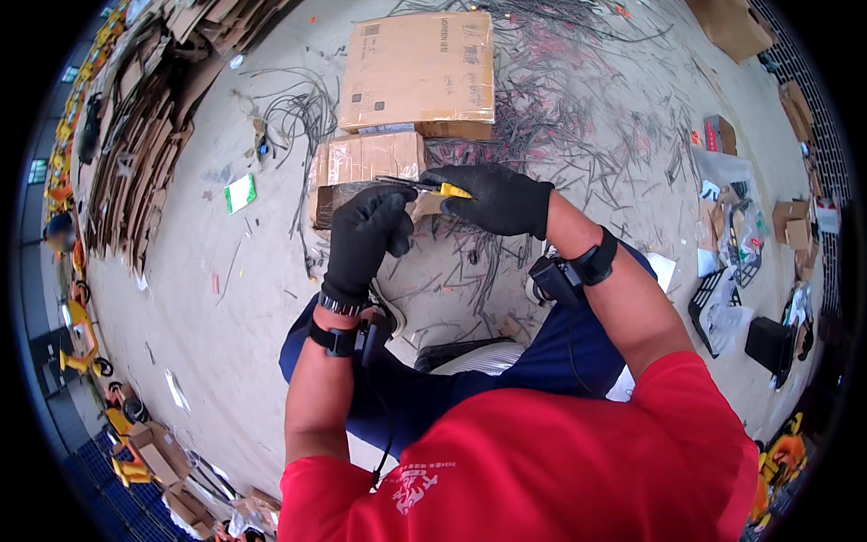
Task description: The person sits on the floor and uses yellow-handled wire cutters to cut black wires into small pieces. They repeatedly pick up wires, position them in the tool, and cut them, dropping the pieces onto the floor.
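Observation:
My right hand point(501, 198), in a black glove, grips a yellow-handled cutting tool point(455, 190), probably pliers or cutters. Its dark metal end points left, above the fingertips of my left hand point(369, 234). That hand is gloved in black too, with its fingers curled; whether a thin piece sits between them cannot be made out. Just beyond the hands is a small taped cardboard box point(369, 157) with a dark opening at its near side. Short cut pieces of black cable point(488, 267) lie on the floor under and around my hands.
A larger taped cardboard carton point(416, 71) bearing writing stands behind the small box. Loops of black cable point(288, 112) lie to its left. Flattened cardboard point(135, 149) is piled at far left. Plastic bags point(742, 230) and a black box point(769, 344) lie at right.

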{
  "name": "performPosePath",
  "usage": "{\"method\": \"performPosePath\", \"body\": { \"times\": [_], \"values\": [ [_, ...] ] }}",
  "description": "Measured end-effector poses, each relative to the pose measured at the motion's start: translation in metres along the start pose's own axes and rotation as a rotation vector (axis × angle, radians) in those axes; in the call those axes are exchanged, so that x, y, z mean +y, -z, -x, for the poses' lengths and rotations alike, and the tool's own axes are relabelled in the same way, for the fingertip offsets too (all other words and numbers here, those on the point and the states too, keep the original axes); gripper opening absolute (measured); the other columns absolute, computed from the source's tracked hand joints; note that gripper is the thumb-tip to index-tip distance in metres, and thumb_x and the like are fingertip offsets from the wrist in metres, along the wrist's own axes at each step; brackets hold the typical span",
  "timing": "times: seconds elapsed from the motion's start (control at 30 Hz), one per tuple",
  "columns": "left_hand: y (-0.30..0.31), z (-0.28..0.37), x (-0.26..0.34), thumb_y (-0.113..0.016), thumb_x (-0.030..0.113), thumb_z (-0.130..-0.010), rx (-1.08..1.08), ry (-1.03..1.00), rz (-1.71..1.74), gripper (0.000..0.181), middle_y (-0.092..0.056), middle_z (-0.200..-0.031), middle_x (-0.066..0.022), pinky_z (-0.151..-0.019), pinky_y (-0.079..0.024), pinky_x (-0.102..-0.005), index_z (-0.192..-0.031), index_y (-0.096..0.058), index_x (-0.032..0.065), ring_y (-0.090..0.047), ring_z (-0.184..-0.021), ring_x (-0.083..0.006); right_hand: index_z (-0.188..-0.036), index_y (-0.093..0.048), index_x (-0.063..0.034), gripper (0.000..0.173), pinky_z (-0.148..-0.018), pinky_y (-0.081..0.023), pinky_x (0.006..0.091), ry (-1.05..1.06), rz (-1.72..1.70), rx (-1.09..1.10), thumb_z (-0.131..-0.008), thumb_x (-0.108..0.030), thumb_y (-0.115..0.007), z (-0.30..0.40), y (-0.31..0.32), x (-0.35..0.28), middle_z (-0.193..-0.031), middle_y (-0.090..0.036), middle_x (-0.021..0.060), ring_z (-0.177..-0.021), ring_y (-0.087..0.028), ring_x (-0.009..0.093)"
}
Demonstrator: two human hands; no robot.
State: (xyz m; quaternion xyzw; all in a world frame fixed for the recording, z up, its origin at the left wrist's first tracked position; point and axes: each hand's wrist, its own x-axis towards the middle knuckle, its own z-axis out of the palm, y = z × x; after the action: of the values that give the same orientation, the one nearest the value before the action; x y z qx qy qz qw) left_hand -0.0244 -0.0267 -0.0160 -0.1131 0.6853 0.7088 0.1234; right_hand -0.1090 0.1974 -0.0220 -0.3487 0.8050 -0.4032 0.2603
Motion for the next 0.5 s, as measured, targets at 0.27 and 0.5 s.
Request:
{"method": "performPosePath", "body": {
  "times": [0.27,0.5],
  "values": [
    [-0.003,0.002,-0.019,-0.061,0.016,-0.091,0.021,0.079,0.102,0.022,-0.065,-0.072,-0.0074,-0.061,-0.047,-0.0271,-0.098,-0.068,-0.0045,-0.061,-0.060,-0.0149,-0.136,-0.047,-0.0010,0.057,-0.091,-0.046,0.0475,0.294,0.414,0.212,-0.084,-0.015,-0.065,0.001,-0.019,0.007,-0.117,-0.059,0.0190,-0.106,-0.058,0.037],
    [0.005,0.017,-0.003,-0.062,0.013,-0.093,0.075,0.014,0.227,0.024,-0.067,-0.080,-0.0063,-0.061,-0.048,-0.0255,-0.109,-0.068,-0.0042,-0.060,-0.066,-0.0110,-0.139,-0.047,-0.0030,0.059,-0.099,-0.041,0.0482,0.291,0.506,0.243,-0.083,-0.016,-0.064,-0.007,-0.029,-0.005,-0.124,-0.056,0.0176,-0.112,-0.055,0.034]
  ]
}}
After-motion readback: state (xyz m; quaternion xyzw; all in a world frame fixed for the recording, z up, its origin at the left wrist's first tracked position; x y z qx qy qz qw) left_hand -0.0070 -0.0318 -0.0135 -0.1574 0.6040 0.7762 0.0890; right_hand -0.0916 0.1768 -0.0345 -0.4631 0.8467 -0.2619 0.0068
